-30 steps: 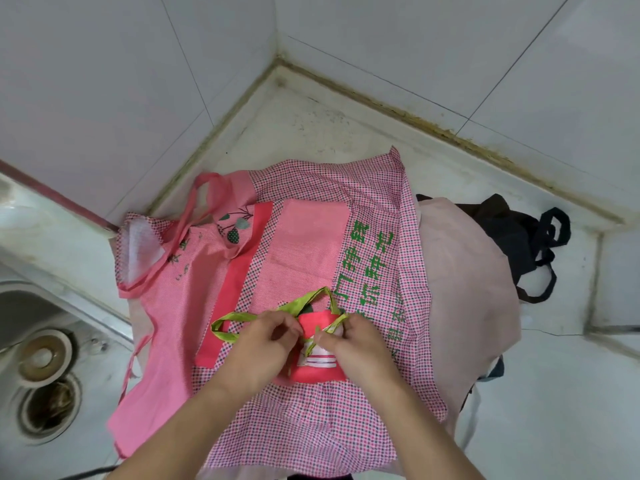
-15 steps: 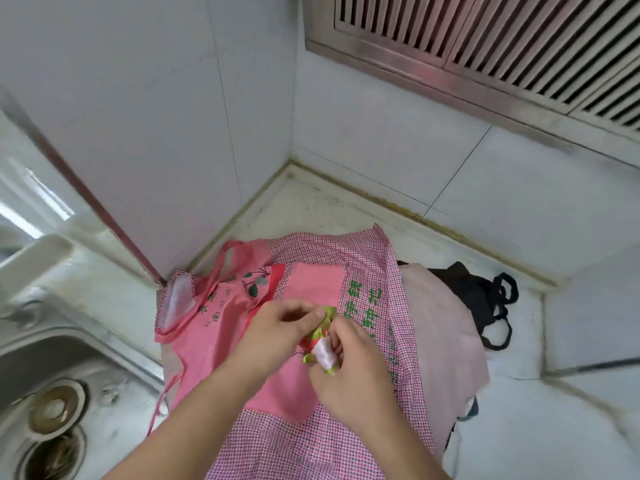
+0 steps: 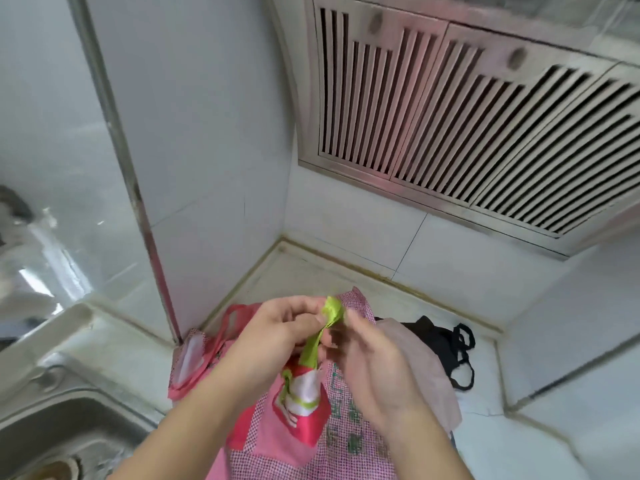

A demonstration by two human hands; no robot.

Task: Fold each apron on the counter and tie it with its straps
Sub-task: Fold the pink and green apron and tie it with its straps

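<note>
Head view, both hands raised above the worktop. Folded apron bundle, red and white, hangs in the air below the hands, wrapped by its green strap. Left hand: fingers curled, pinching the strap just below a bunched green end. Right hand: motion-blurred; fingers curled toward the strap, but I cannot tell whether they grip it.

Under the bundle, flat on the worktop: pink checked apron on top of a pile, a pale pink one to its right, a black one beyond that. Sink at lower left.

Step in hand, by my reading: tying off the bundle, knot being drawn tight. Next move calls for opposing pulls on both strap ends, then setting the bundle down clear of the unfolded pile.
</note>
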